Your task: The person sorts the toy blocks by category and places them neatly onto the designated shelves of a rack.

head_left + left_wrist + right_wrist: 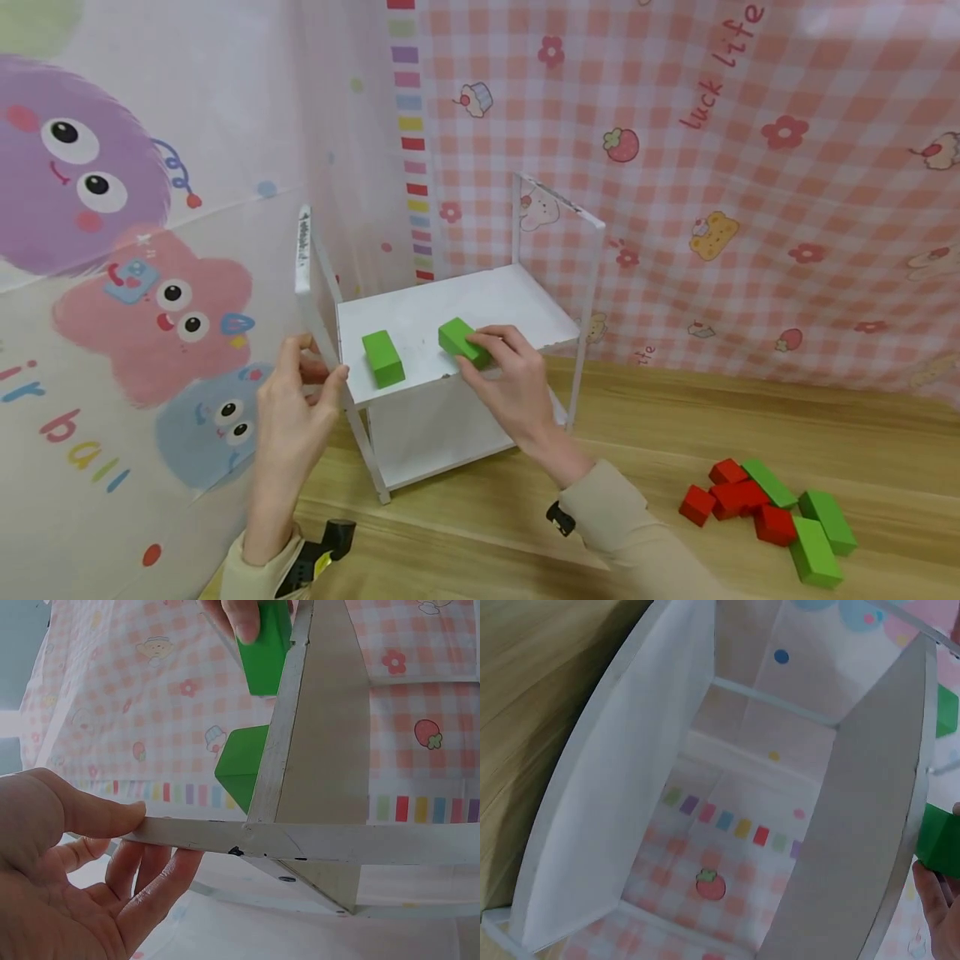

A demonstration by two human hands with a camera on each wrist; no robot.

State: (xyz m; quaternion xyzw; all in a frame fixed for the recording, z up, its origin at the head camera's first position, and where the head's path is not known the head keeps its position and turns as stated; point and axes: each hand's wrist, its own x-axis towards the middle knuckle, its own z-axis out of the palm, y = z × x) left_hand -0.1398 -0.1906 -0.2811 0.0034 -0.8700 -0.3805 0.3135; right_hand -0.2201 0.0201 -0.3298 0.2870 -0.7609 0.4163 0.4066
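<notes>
Left hand (75,889) fingers pinch frame post (187,834); right hand (517,387) fingers hold green block (456,335) at upper shelf (480,296) front edge (second green block (382,358) nearby); red blocks (738,498) on floor (645,550), head view only.

White shelf (431,308): upright, two levels, paint chipped; left hand (300,408) pinches its left near side. Green block (458,336): oblong, pinched in right hand (517,387) at upper level's near edge, contact unclear. Second block (384,360): green, oblong, lying on upper level, left, near edge.
</notes>
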